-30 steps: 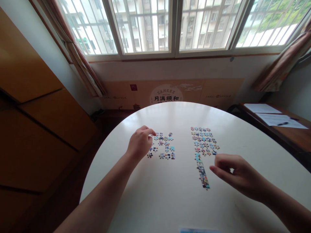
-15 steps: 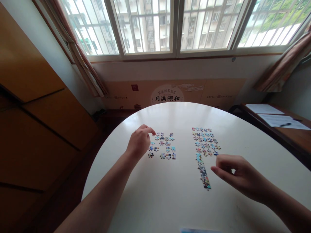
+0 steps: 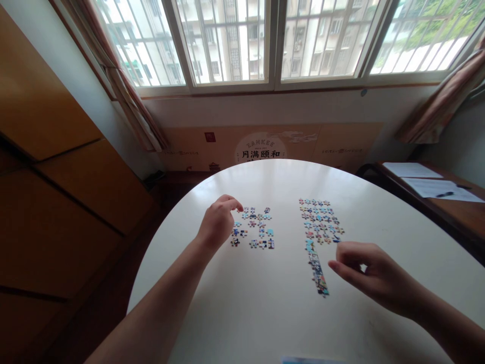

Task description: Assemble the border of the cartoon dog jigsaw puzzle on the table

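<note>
My left hand (image 3: 217, 218) is over the left edge of a group of loose jigsaw pieces (image 3: 253, 216). Its index finger bends down beside a small piece at the group's far left corner. The thumb and other fingers are tucked under, so whatever they hold is hidden. Loosely curled, my right hand (image 3: 366, 265) rests on the table to the right of a narrow joined strip of jigsaw pieces (image 3: 317, 268). Nothing shows in its fingers. Beyond the strip, close to these knuckles, several rows of loose jigsaw pieces (image 3: 320, 218) lie spread out.
Everything lies on a round white table (image 3: 242, 303). A blue-edged flat item (image 3: 312, 360) is partly visible at the bottom. To the right, a brown side table (image 3: 462, 207) bears papers (image 3: 435, 188) and a dark pen. Windows and a printed cardboard panel (image 3: 227, 144) stand behind.
</note>
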{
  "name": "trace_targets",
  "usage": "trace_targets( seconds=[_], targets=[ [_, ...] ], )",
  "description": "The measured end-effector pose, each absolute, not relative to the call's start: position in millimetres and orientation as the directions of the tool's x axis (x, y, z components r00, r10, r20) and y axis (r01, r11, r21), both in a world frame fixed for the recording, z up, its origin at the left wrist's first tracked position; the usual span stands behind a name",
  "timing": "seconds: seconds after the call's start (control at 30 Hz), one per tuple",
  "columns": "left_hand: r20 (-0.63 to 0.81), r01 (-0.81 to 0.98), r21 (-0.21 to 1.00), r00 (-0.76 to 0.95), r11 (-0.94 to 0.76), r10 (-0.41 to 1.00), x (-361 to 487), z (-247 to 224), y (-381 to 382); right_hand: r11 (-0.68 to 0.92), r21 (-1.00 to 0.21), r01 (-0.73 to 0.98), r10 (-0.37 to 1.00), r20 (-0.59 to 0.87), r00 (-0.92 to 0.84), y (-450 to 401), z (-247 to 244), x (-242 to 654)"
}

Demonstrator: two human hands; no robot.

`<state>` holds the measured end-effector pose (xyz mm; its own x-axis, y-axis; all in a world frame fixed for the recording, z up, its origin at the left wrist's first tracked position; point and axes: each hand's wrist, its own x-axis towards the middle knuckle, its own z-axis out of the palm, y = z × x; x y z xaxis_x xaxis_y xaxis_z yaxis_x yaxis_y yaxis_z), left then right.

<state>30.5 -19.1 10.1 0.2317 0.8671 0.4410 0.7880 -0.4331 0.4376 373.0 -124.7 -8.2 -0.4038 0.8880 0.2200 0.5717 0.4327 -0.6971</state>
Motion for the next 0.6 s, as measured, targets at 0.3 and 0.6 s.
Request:
trace_targets(
  seconds=[0.3,0.6],
  targets=[
    [0.409,0.773,0.366,0.366,-0.518,0.836,47,12,-30,0.44,-0.692,0.572,0.882,0.214,-0.421,-125,-7,374],
    [0.232,0.725,0.244,0.602,-0.645,0.764,72,16,-56,0.445,-0.685,0.577,0.883,0.229,-0.409,-125,-3,374]
  ],
)
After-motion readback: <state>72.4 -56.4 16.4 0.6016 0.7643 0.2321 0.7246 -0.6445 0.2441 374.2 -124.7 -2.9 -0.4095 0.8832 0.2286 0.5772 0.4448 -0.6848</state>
